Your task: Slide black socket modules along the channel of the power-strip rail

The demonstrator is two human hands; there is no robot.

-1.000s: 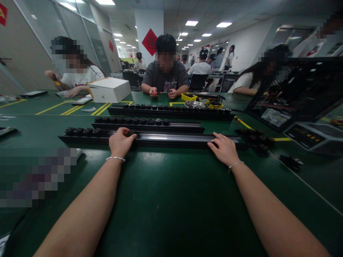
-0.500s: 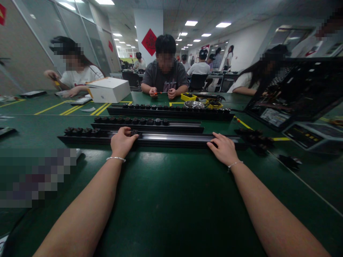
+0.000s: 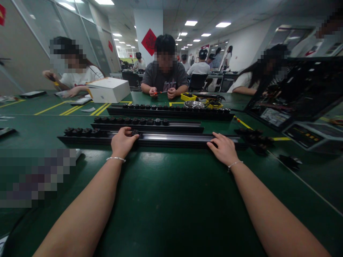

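My left hand is closed at the nearest long black rail, thumb and fingers around a small dark round part in its channel. Several similar dark knob-like parts sit in a row at the rail's left end. Toward the rail's right end, my right hand grips it, with the thumb at the front side and the fingers over the far side. Between the hands the channel's bare, shiny floor shows. A loose pile of dark parts lies just past the rail's right end.
Behind stand a shorter rail and a longer rail, both holding dark parts. At right are an open computer case and a grey box-shaped unit. A white box stands back left. A co-worker sits opposite holding a screwdriver.
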